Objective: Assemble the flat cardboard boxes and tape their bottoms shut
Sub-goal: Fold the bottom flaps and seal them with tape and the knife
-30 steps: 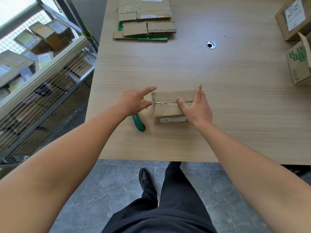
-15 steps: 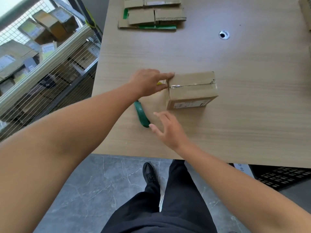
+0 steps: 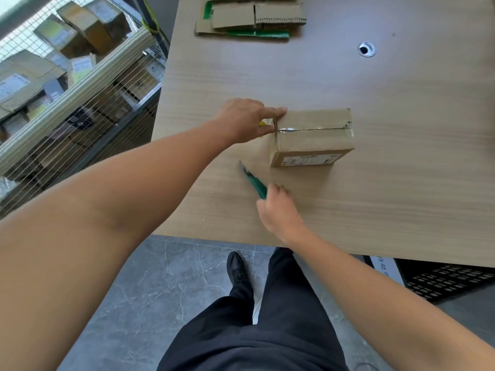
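Head view: left hand (image 3: 245, 119) presses straight fingers on the box (image 3: 313, 140); right hand (image 3: 277, 210) grips the knife (image 3: 254, 180) (best to cut the tape (image 3: 288, 129) close, blade away from fingers).

We see everything through one wide-angle camera worn on the person's head, facing forward and tilted steeply down across the near edge of the counter (image 3: 407, 178). It sits close above the work: the box (image 3: 313, 139) and the green cutter (image 3: 255, 183) land near the middle of the frame. Both forearms enter from the lower corners, the floor (image 3: 139, 290) fills the bottom, and a wire shelf (image 3: 80, 108) curves along the left side.
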`<state>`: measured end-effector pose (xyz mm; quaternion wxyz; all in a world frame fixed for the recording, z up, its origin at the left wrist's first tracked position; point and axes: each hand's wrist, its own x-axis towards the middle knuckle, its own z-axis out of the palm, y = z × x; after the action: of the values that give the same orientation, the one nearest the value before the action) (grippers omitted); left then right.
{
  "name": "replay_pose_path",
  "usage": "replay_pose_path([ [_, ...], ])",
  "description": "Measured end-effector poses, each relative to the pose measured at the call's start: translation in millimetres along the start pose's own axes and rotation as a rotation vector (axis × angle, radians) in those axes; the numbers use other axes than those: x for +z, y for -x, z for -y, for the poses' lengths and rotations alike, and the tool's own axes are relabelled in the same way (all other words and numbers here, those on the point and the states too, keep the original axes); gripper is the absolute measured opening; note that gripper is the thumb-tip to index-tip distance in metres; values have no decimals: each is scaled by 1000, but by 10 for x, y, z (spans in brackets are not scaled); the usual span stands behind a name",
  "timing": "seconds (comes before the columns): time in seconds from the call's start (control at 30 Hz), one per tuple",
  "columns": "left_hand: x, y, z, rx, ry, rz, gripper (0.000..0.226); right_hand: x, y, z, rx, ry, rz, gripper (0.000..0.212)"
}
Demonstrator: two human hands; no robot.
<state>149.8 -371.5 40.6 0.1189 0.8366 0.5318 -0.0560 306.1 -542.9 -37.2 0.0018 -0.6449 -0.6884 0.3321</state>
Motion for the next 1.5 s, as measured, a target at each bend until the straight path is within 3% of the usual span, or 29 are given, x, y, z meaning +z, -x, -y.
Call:
replay_pose_path([
  [0.1, 38, -10, -28, 0, 21, -16, 54, -265, 363, -473, 156, -372, 151, 15],
  [0.2, 125, 0, -63, -10, 85, -48, 55, -594, 700, -620, 169, -838, 31, 23],
  [0.23, 159, 11, -78, -16, 118, -64, 56, -701, 744, -592, 125, -887, -50, 25],
  [0.37, 258, 64, -133, -90, 247, -146, 54, -1079, 460, -167, -47, -714, -427, 17],
  [0.47, 314, 117, -176, -176, 326, -189, 46, -1233, 52, 120, -122, -514, -550, 20],
  [0.63, 356, 169, -218, -236, 370, -209, 32, -1290, -260, 119, -56, -352, -444, 22],
  [0.97, 390, 130, -278, -245, 415, -210, 26, -1562, -245, 191, 18, -408, -304, 20],
  [1.1, 382, 122, -278, -235, 410, -211, 26, -1609, -226, 184, 74, -633, -309, 27],
  [1.17, 383, 113, -285, -234, 399, -212, 26, -1629, -215, 157, 73, -717, -320, 21],
  [1.27, 387, 100, -320, -231, 395, -219, 27, -1639, -168, 118, -7, -705, -364, 15],
  [1.5, 349, 87, -359, -231, 402, -198, 28, -1614, -138, -8, -87, -564, -408, 25],
])
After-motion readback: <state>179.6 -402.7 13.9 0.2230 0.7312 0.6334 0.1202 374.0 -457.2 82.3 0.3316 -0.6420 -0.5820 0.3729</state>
